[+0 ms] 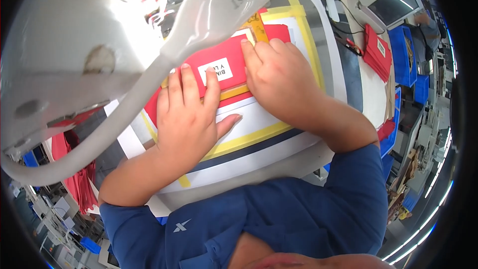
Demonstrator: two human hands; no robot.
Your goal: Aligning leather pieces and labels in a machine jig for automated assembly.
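Note:
A red flat piece, likely fabric (224,52), with a white printed label (215,71), lies under both hands. My left hand (186,104) rests on its left part with fingers spread, one fingertip touching the label. At the piece's right end, my right hand (281,77) presses down with fingers curled. Its index fingertip sits beside a small pale strip (246,33), and the thumb is hidden. An orange-yellow strip (234,91) runs along the near edge of the red piece. Beyond the right hand a yellow-orange ruler-like strip (257,27) sticks out.
A grey lamp head on a bent neck (134,99) crosses above the work. White machine housing (64,55) fills the left. Yellow tape (249,139) frames the white work surface. Red pieces lie stacked right (377,52) and left (79,174). Blue bins (402,55) stand at right.

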